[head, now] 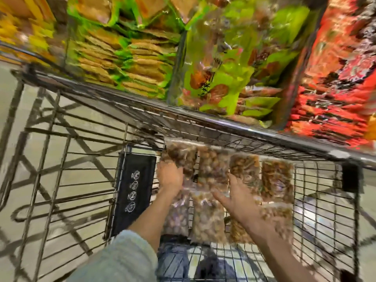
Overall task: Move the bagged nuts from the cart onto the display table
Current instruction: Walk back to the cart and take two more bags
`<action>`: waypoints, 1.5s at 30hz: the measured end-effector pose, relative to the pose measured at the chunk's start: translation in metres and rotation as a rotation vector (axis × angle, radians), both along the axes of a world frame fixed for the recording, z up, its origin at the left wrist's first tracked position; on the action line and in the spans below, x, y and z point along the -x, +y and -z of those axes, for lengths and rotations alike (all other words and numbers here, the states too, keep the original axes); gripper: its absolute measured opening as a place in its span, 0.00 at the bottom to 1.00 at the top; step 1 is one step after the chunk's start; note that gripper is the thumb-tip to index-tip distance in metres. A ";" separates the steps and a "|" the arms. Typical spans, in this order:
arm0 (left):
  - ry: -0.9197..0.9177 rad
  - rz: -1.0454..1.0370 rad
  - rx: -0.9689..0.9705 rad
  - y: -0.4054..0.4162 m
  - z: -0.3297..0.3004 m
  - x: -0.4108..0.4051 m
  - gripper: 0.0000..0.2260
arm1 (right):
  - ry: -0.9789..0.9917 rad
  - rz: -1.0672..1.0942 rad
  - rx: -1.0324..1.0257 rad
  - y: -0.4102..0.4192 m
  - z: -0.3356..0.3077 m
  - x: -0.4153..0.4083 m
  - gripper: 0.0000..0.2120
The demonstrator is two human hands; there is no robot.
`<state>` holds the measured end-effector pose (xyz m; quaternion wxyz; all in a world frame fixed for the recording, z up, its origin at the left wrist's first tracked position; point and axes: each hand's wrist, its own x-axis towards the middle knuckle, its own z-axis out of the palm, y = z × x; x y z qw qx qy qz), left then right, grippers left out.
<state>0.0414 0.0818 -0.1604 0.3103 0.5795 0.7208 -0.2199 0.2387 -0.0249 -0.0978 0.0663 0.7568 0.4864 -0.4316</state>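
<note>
Clear plastic bags of brown nuts (pixel 211 171) lie flat in the wire cart (pixel 317 192), left hand (pixel 169 177) gripping one, right hand (pixel 237 197) spread above another to gather them.

wire cart (pixel 325 180), bagged nuts (pixel 211 167) inside

Left hand (pixel 169 176): bare, no ring or watch visible. Forearm bare behind the fingers up to a pale grey-green, soft-textured sleeve (pixel 122 259), pushed up near the elbow. Right hand (pixel 240 200): bare, forearm bare to frame edge. Frame motion-blurred; finer detail unreadable.
</note>
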 end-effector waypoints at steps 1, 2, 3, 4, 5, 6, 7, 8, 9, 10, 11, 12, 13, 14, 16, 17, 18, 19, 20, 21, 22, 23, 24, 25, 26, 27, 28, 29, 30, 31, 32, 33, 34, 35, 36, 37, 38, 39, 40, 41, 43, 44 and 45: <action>0.000 -0.036 -0.003 0.001 0.004 0.000 0.22 | 0.017 0.035 -0.008 -0.001 0.002 -0.001 0.43; -0.011 -0.087 0.000 0.002 0.007 0.000 0.21 | 0.037 0.069 -0.009 0.000 0.001 -0.001 0.41; -0.030 -0.136 0.001 0.003 0.010 0.000 0.21 | 0.053 0.100 -0.006 -0.001 0.002 -0.001 0.39; -0.057 -0.189 0.003 0.003 0.012 0.001 0.21 | 0.065 0.119 -0.005 -0.002 0.001 -0.001 0.37; -0.087 -0.234 -0.002 0.004 0.014 0.001 0.21 | 0.072 0.129 -0.012 -0.004 0.002 -0.001 0.37; -0.121 -0.277 -0.010 0.003 0.015 0.001 0.20 | 0.084 0.140 -0.010 -0.005 0.001 -0.001 0.37; -0.163 -0.315 -0.030 0.002 0.016 0.002 0.20 | 0.105 0.165 -0.010 -0.006 0.001 -0.001 0.39; -0.207 -0.349 -0.051 0.000 0.017 0.004 0.20 | 0.128 0.191 -0.004 -0.007 -0.001 0.000 0.41; -0.246 -0.372 -0.076 -0.003 0.016 0.006 0.20 | 0.150 0.217 0.001 -0.007 0.001 0.000 0.42; -0.277 -0.382 -0.095 -0.006 0.013 0.007 0.20 | 0.161 0.230 0.008 -0.007 0.001 0.001 0.43; -0.308 -0.387 -0.113 -0.008 0.009 0.009 0.21 | 0.162 0.238 0.007 -0.007 0.002 0.001 0.43; -0.341 -0.393 -0.125 -0.010 0.004 0.011 0.21 | 0.153 0.236 0.006 -0.005 0.001 0.002 0.43; -0.379 -0.400 -0.141 -0.012 -0.002 0.014 0.21 | 0.146 0.240 0.004 -0.004 0.002 0.003 0.42; -0.409 -0.404 -0.157 -0.014 -0.008 0.017 0.22 | 0.136 0.243 0.012 -0.002 0.002 0.005 0.42; -0.433 -0.394 -0.190 -0.018 -0.021 0.022 0.28 | 0.123 0.255 0.044 0.002 0.003 0.008 0.36; -0.447 -0.387 -0.198 -0.020 -0.027 0.023 0.31 | 0.106 0.256 0.045 0.005 0.006 0.010 0.31; -0.468 -0.382 -0.199 -0.022 -0.033 0.026 0.32 | 0.088 0.249 0.045 0.008 0.009 0.012 0.25; -0.495 -0.379 -0.199 -0.025 -0.038 0.028 0.32 | 0.069 0.256 0.042 0.011 0.015 0.013 0.23; -0.520 -0.381 -0.192 -0.028 -0.040 0.032 0.30 | 0.055 0.258 0.052 0.015 0.018 0.015 0.23; -0.539 -0.385 -0.175 -0.032 -0.041 0.036 0.28 | 0.039 0.261 0.064 0.018 0.027 0.016 0.22; -0.558 -0.391 -0.155 -0.037 -0.040 0.041 0.26 | 0.032 0.261 0.080 0.022 0.030 0.019 0.21; -0.574 -0.403 -0.141 -0.040 -0.040 0.045 0.26 | 0.036 0.281 0.077 0.026 0.036 0.021 0.22; -0.593 -0.423 -0.130 -0.043 -0.040 0.050 0.26 | 0.038 0.316 0.083 0.031 0.040 0.024 0.23; -0.615 -0.439 -0.122 -0.046 -0.040 0.053 0.28 | 0.036 0.363 0.080 0.035 0.048 0.026 0.24; -0.633 -0.445 -0.117 -0.048 -0.043 0.056 0.31 | 0.035 0.427 0.103 0.039 0.052 0.027 0.24; -0.644 -0.449 -0.109 -0.051 -0.044 0.058 0.34 | 0.039 0.482 0.126 0.041 0.058 0.028 0.24; -0.652 -0.453 -0.097 -0.054 -0.045 0.061 0.36 | 0.034 0.528 0.147 0.045 0.060 0.027 0.24; -0.651 -0.448 -0.089 -0.056 -0.044 0.064 0.36 | 0.040 0.557 0.160 0.046 0.064 0.027 0.23; -0.646 -0.438 -0.079 -0.058 -0.043 0.068 0.33 | 0.048 0.586 0.167 0.047 0.065 0.026 0.23; -0.633 -0.428 -0.070 -0.060 -0.042 0.071 0.29 | 0.064 0.602 0.161 0.048 0.067 0.025 0.23; -0.620 -0.425 -0.066 -0.062 -0.040 0.074 0.27 | 0.083 0.614 0.162 0.048 0.066 0.025 0.22; -0.605 -0.433 -0.052 -0.063 -0.041 0.076 0.26 | 0.105 0.617 0.157 0.047 0.064 0.027 0.22; -0.602 -0.447 -0.045 -0.063 -0.040 0.078 0.27 | 0.117 0.614 0.155 0.048 0.061 0.028 0.22; -0.596 -0.462 -0.037 -0.064 -0.038 0.080 0.31 | 0.123 0.608 0.142 0.047 0.060 0.029 0.24; -0.598 -0.474 -0.035 -0.065 -0.036 0.082 0.35 | 0.136 0.610 0.134 0.045 0.058 0.029 0.25; -0.601 -0.485 -0.031 -0.066 -0.032 0.083 0.39 | 0.147 0.611 0.116 0.043 0.057 0.029 0.25; -0.602 -0.487 -0.028 -0.068 -0.029 0.085 0.41 | 0.169 0.622 0.091 0.040 0.053 0.029 0.25; -0.603 -0.481 -0.024 -0.070 -0.025 0.086 0.42 | 0.202 0.643 0.069 0.036 0.050 0.027 0.25; -0.603 -0.473 -0.014 -0.069 -0.027 0.085 0.42 | 0.246 0.659 0.050 0.033 0.047 0.024 0.24; -0.610 -0.475 -0.006 -0.066 -0.038 0.082 0.40 | 0.282 0.676 0.014 0.030 0.041 0.023 0.21; -0.612 -0.478 0.002 -0.061 -0.057 0.077 0.36 | 0.337 0.712 -0.004 0.025 0.016 0.021 0.19; -0.614 -0.474 0.004 -0.060 -0.067 0.074 0.34 | 0.380 0.724 -0.004 0.020 0.004 0.020 0.21; -0.620 -0.465 0.005 -0.060 -0.076 0.072 0.34 | 0.427 0.761 -0.007 0.014 -0.007 0.018 0.25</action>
